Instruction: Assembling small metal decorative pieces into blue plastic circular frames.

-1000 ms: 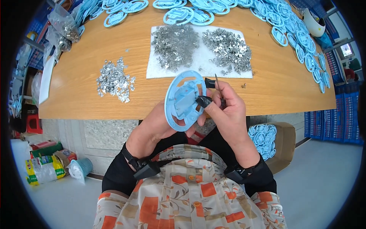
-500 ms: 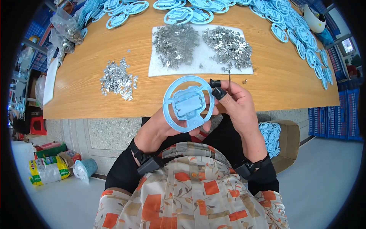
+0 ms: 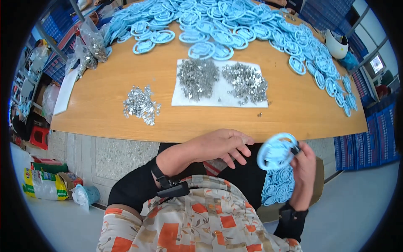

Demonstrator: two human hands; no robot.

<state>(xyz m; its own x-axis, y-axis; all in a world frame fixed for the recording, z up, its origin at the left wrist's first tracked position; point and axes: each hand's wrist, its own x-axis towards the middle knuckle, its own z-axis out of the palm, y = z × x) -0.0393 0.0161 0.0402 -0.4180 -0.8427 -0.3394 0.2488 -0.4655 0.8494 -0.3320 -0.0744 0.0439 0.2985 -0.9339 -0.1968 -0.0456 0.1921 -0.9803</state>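
My right hand (image 3: 304, 167) grips a light-blue plastic wheel-shaped part (image 3: 275, 152), like a toy steering wheel, by its right rim. Black covers show at those fingertips. Motion smears the part, which hangs over a cardboard box (image 3: 317, 178) full of similar blue parts (image 3: 278, 185). My left hand (image 3: 226, 147) is empty at the table's front edge, fingers spread and pointing toward the held part. The thin tool seen earlier in my right hand cannot be made out.
On the wooden table (image 3: 210, 122), a white pad (image 3: 218, 103) bears two heaps of small metal clips. Loose metal pieces (image 3: 142, 105) lie to its left. A large pile of blue wheel parts (image 3: 210, 25) spreads along the back and right. Bags of metal pieces (image 3: 93, 40) stand at left.
The wheel part has moved right and toward me, from both hands over the table edge to my right hand alone above the box. My left hand has let go. The view has tilted up.
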